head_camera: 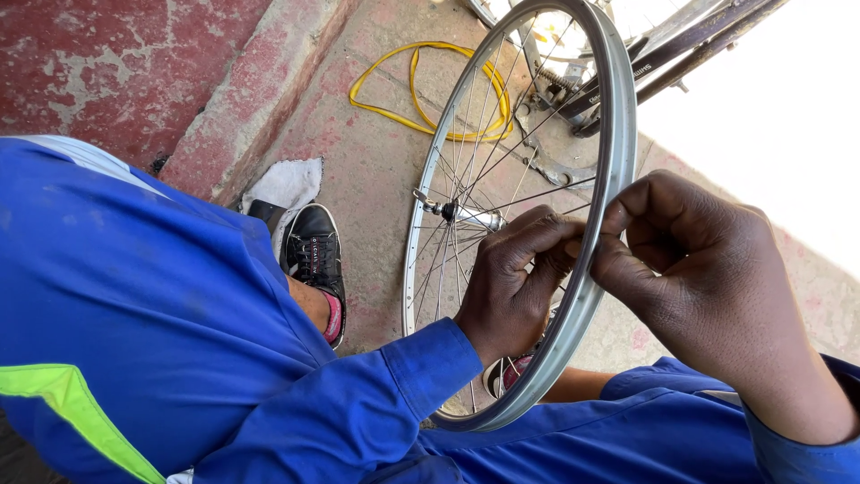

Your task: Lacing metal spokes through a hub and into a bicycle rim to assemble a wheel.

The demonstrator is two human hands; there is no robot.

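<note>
Blue sleeves frame both hands: left hand (511, 287) and right hand (690, 269) pinch the bare wheel rim (618, 134), fingers closed on its edge at four o'clock. Light, stiff metal, thin bendable spokes (466, 170); best gripped by the rim.

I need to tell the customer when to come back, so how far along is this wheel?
Done: the wheel is off the bicycle frame and its rim carries no tyre; a yellow strip lies loose on the concrete. In hand: the left hand and right hand pinch the rim from either side, fingers at the rim bed. Left: the rim is bare, and no tyre or tube is in view.
</note>
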